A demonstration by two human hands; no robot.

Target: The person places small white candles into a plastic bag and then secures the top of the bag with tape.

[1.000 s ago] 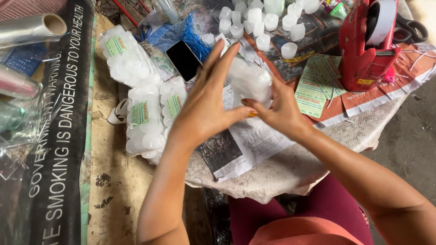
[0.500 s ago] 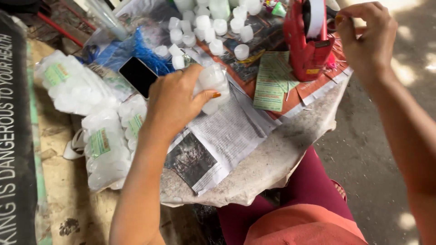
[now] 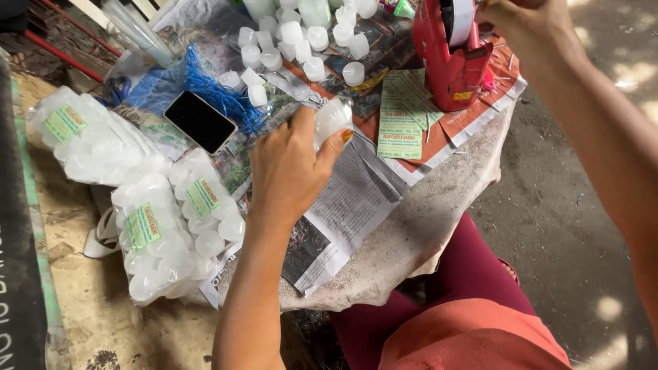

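Observation:
My left hand [image 3: 291,171] is closed around a small clear plastic bag of white candles [image 3: 332,118], holding it down on the newspaper [image 3: 356,199] that covers the work surface. My right hand [image 3: 524,27] is raised at the top right, reaching to the red tape dispenser [image 3: 449,58] and its white tape roll [image 3: 458,17]; whether the fingers pinch the tape is hidden. Loose white tealight candles [image 3: 301,41] stand in a cluster beyond my left hand.
Filled bags of candles with green labels [image 3: 175,226] [image 3: 82,137] lie at the left. A black phone [image 3: 200,122] rests on blue mesh [image 3: 205,92]. Green paper labels [image 3: 404,113] lie beside the dispenser. A black banner [image 3: 17,274] runs along the left edge.
My right hand left the bag and rose to the tape dispenser. My left hand stays on the candle bag, now alone.

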